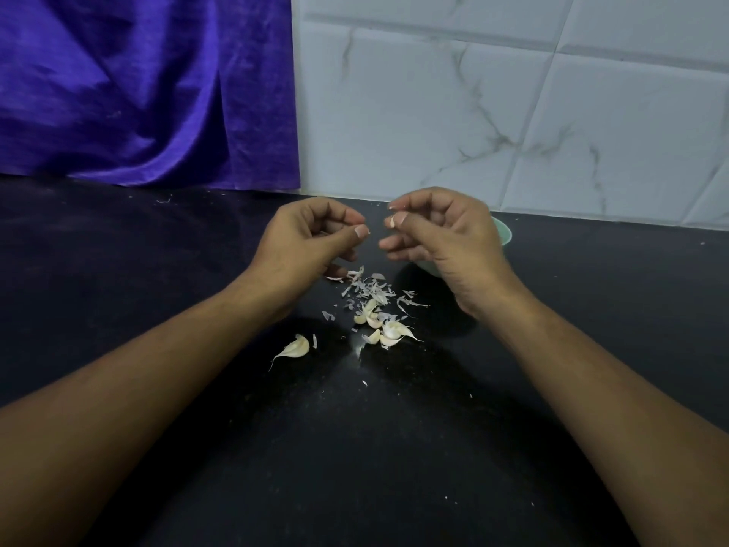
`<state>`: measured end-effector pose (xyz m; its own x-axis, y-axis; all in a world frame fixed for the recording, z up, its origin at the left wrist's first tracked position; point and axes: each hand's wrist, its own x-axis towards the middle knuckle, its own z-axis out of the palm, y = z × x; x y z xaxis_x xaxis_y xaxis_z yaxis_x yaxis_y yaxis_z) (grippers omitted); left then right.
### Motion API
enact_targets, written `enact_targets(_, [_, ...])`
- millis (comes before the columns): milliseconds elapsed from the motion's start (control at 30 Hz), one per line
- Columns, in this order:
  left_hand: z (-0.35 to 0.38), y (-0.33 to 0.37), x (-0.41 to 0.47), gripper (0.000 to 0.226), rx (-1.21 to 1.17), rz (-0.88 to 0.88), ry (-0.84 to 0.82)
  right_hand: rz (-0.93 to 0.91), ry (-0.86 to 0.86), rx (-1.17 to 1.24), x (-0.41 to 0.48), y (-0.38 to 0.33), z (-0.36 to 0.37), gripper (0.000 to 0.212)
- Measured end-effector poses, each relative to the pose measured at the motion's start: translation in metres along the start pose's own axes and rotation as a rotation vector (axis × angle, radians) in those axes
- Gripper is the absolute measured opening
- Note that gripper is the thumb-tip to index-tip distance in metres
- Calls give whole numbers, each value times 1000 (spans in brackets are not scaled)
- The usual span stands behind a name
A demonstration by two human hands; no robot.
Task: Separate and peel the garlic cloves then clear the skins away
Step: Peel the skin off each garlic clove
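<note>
Pinched between thumb and forefinger of the right hand (442,238): a garlic clove (392,221), up above the black counter (157,294). At 9 o'clock of it, apart, the left hand (311,238), fingers curled, thumb against forefinger; cannot tell whether holding anything. Down at 6 o'clock, loose skins (371,288) and unpeeled cloves (388,331); at 8 o'clock, a lone clove (296,347). Behind the right hand, a green bowl (504,232)
</note>
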<state>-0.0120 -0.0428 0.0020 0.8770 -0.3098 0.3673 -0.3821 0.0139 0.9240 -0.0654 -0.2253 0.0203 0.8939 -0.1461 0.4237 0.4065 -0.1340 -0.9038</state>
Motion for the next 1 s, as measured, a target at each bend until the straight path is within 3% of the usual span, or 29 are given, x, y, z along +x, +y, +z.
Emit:
enact_targets(200, [0,-1,1,11,20,-8,1,-202,247,-374,17,-7,-38,8])
enact_targets(400, [0,-1,1,9,26,-11,0,-162,314,-690,28,16,-61,8])
enact_targets(500, [0,-1,1,9,36,-8,-1,-172,316,-734,27,17,-63,12])
enact_targets(600, [-2,-1,3,8,49,2,10,-217,307,-630,25,4,-56,8])
enact_targets(667, [-4,-1,5,13,60,15,26,-226,231,-504,20,-5,-46,6])
enact_targets(767, [-8,-1,7,21,66,26,55,-197,15,-381,9,-8,-25,18])
enact_targets(900, [-13,1,9,34,122,53,74,-174,-293,-500,-4,1,-2,22])
enact_targets(1000, [-16,-2,11,39,153,22,89,-187,-467,-563,-9,12,10,7])
